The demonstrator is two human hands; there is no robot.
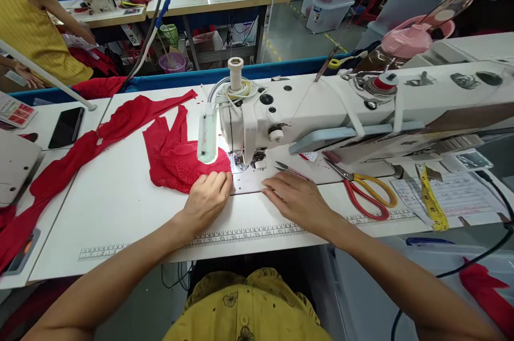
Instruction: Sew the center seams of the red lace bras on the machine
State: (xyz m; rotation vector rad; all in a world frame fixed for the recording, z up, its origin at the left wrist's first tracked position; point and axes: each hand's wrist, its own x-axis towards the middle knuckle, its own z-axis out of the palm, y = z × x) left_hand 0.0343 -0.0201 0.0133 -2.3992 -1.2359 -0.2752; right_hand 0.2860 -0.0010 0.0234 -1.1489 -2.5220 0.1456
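Observation:
A white sewing machine (257,116) stands on the white table (120,207). A red lace garment (174,156) lies left of its needle. My left hand (209,196) rests flat, fingers stretched out, on the garment's near edge by the needle plate. My right hand (295,196) lies flat on the table right of the needle, fingers extended, holding nothing. Small thread snips (289,169) lie just beyond its fingertips.
Red-and-yellow scissors (367,191) and a yellow tape measure (431,202) lie at the right. Long red fabric (80,153) trails across the left side beside a black phone (66,127). A person in a yellow top (28,25) sits at the far left.

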